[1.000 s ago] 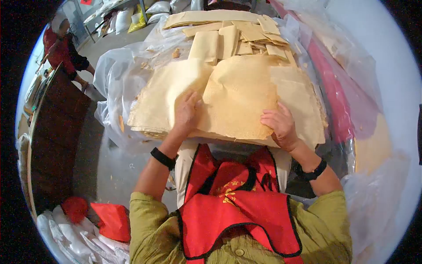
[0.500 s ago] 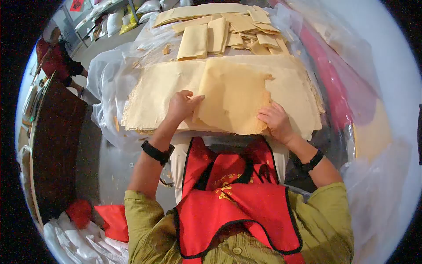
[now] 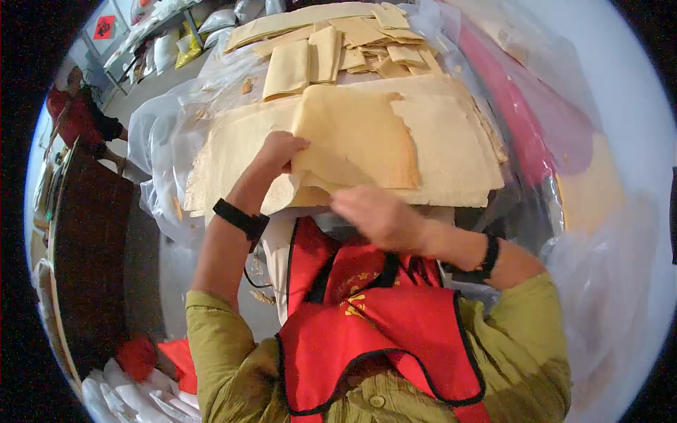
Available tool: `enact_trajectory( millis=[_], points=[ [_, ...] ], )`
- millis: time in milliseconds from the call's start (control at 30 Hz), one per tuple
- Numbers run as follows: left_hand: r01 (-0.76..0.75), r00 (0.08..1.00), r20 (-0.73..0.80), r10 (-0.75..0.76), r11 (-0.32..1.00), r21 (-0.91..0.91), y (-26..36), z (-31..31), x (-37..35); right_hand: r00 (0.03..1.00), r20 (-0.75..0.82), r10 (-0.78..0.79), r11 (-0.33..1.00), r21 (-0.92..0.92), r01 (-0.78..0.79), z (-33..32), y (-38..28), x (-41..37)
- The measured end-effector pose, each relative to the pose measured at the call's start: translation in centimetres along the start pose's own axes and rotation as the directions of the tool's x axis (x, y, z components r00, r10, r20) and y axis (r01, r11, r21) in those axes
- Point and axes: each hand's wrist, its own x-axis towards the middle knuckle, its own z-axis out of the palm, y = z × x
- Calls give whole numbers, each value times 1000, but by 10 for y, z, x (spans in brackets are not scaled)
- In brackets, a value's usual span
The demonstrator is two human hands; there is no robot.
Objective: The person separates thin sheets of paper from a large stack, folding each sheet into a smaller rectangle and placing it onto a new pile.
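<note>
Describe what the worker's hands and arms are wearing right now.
Both hands are bare, with no gloves: the left hand shows sharply, the right hand is motion-blurred. Each wrist carries a black band, the left wristband and the right wristband. Crinkled olive-green sleeves, the left sleeve and the right sleeve, end near the elbows, leaving the forearms uncovered.

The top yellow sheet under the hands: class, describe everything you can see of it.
The top sheet is pale yellow, thin and matt, like soft paper or dried skin, with uneven, slightly torn edges. It lies on a stack of like sheets, and its near left part is raised and curled, showing a fold beneath. The left hand touches its left edge; the right hand, blurred, is at its near edge, grip unclear.
</note>
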Motion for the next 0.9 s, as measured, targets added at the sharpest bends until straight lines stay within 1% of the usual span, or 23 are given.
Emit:
enact_trajectory(
  millis=[67, 100, 167, 200, 233, 267, 300, 367, 400, 467, 500, 533, 600, 633, 700, 767, 800, 900],
  points=[
    [-51, 999, 1, 51, 989, 135, 7, 2, 1, 996, 84, 18, 998, 53, -23, 30, -18, 24],
    [-78, 997, 15, 77, 965, 250, 6, 3, 4, 998, 43, 39, 999, 28, -40, 47, -18, 33],
    [-89, 996, 19, 88, 953, 290, 12, 4, 0, 996, -40, 74, 997, -17, -74, 73, -17, 50],
    [-95, 995, 20, 93, 947, 307, 14, 3, -1, 975, 158, 159, 987, -35, -155, 77, -20, 57],
    [-103, 995, 20, 102, 933, 346, 12, 3, 0, 906, 349, 240, 971, -69, -230, 72, -27, 67],
    [-110, 994, 20, 111, 918, 382, 8, 2, 3, 793, 523, 312, 948, -120, -293, 70, -31, 73],
    [-117, 992, 18, 121, 904, 412, 6, 0, 7, 863, 444, 241, 969, -160, -188, 72, -33, 71],
    [-123, 991, 12, 134, 866, 484, 0, 1, 8, 954, 293, 70, 968, -252, 7, 79, -39, 59],
    [-133, 989, 18, 145, 840, 526, 0, 3, 9, 944, 314, 102, 953, -303, -2, 83, -34, 59],
    [-105, 994, 28, 106, 836, 538, 11, 4, 3, 922, 348, 168, 910, -413, -10, 92, -17, 62],
    [-85, 996, 29, 83, 836, 543, 15, 3, -1, 958, 258, 122, 896, -445, 6, 103, -13, 59],
    [-111, 993, 32, 112, 825, 555, 16, 4, -2, 924, 321, 205, 910, -411, -59, 100, -16, 67],
    [-159, 985, 42, 166, 798, 582, 17, 5, -1, 820, 448, 356, 913, -353, -203, 89, -25, 86],
    [-185, 978, 34, 204, 791, 583, 17, 6, 1, 847, 413, 333, 888, -438, -135, 91, -24, 84],
    [-237, 959, 13, 282, 777, 583, 19, 6, 5, 897, 351, 267, 799, -602, -2, 96, -21, 81],
    [-167, 984, -1, 179, 919, 357, 31, 5, -1, 873, 401, 280, 795, -606, 23, 87, -20, 85],
    [-124, 992, 4, 127, 964, 236, 36, 4, -3, 859, 423, 288, 793, -608, 34, 83, -19, 87],
    [-140, 989, -8, 146, 961, 240, 39, 3, 4, 893, 376, 248, 722, -687, 89, 86, -15, 80]
  ],
)
